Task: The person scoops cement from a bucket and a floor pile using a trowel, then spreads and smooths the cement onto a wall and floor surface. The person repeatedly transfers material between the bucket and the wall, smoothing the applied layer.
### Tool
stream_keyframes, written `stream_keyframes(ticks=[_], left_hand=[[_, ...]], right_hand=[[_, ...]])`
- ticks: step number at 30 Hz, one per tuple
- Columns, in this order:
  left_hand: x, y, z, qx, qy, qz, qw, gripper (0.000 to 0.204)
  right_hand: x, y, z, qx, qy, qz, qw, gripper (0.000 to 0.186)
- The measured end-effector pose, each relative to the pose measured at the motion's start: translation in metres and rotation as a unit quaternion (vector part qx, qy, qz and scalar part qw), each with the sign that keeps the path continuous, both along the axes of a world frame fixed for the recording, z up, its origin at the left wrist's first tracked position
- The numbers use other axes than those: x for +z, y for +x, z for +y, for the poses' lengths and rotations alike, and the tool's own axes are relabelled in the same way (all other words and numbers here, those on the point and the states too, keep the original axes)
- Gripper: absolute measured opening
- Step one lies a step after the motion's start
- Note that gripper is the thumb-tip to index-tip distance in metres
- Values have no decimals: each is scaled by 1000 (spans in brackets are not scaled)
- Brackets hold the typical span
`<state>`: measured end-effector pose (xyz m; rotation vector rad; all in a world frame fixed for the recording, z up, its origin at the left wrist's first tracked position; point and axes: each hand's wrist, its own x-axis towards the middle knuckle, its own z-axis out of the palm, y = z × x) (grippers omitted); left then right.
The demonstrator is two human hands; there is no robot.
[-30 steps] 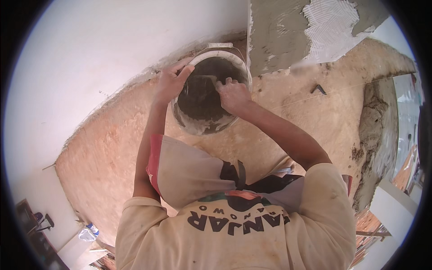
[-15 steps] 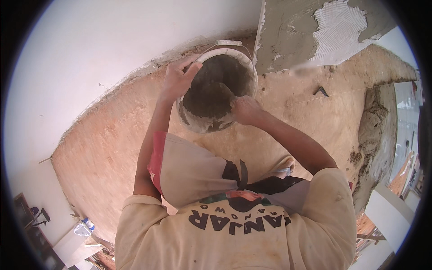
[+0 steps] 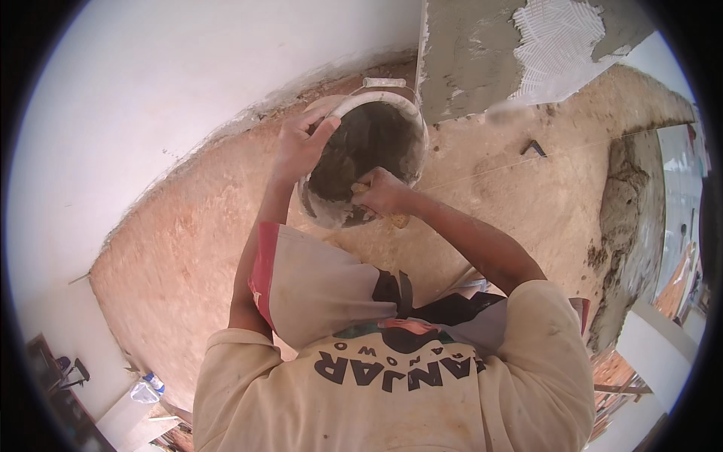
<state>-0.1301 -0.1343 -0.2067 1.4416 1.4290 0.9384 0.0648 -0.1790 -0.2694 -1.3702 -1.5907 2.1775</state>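
A mortar-smeared bucket leans with its mouth tilted toward me. Wet grey mortar coats its inside. My left hand is closed on the bucket's left rim, thumb over the edge. Inside the near part of the mouth, my right hand is closed round a trowel by its yellowish wooden handle, whose end sticks out below the fist. The trowel's blade is hard to make out against the mortar. The bucket's wire bail, with a pale grip, rests up behind the far rim.
Behind the bucket stands a grey-plastered surface with a combed white patch. A white wall runs along the left. On the dusty floor lie a small black angled object and a taut string. Mortar is heaped at the right.
My right hand has moved left and slightly down over the bucket mouth, turning the trowel so its handle end now shows. The bucket has tipped slightly; my left hand keeps its hold.
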Motion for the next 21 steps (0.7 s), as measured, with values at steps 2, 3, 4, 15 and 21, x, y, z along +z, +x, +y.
stream_keyframes(ticks=[2, 3, 4, 15, 21], left_hand=[[1, -2, 1, 3, -6, -6, 1000, 34], [4, -4, 2, 5, -19, 5, 1000, 33], [10, -3, 1, 9, -31, 15, 999, 33], [6, -36, 7, 167, 35, 2, 985, 33], [19, -39, 4, 214, -5, 88, 973, 33]], right_hand=[[0, -2, -8, -19, -25, 25, 999, 22], [2, -1, -10, -33, -32, 35, 998, 22], [4, 2, -13, -45, -39, 46, 997, 21], [-6, 84, -17, 52, 353, -74, 931, 39], [23, 107, -13, 141, 389, -201, 888, 45]])
